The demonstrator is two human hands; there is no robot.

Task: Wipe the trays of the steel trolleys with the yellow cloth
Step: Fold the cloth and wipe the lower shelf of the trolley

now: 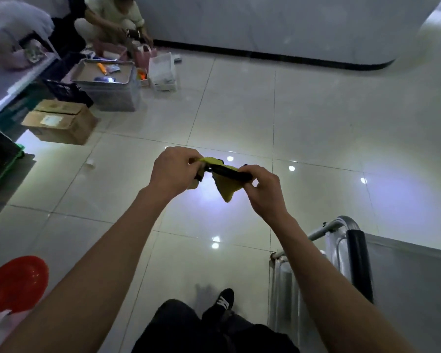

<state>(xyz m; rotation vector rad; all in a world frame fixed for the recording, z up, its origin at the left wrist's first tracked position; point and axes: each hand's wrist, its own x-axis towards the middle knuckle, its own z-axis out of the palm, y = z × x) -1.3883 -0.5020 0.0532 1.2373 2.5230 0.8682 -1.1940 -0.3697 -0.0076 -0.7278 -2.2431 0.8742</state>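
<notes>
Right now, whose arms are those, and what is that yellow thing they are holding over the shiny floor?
There is no machine here. A person wears a camera on their head, so this single picture looks down along their own arms. The left hand and the right hand both pinch a yellow cloth with their fingers, stretching it out in the air above the tiled floor. A dark strip runs along the cloth; I cannot tell what it is. At the lower right stands a steel trolley, not yet touched. A red bowl sits at the lower left, and cardboard boxes lie further off.
</notes>
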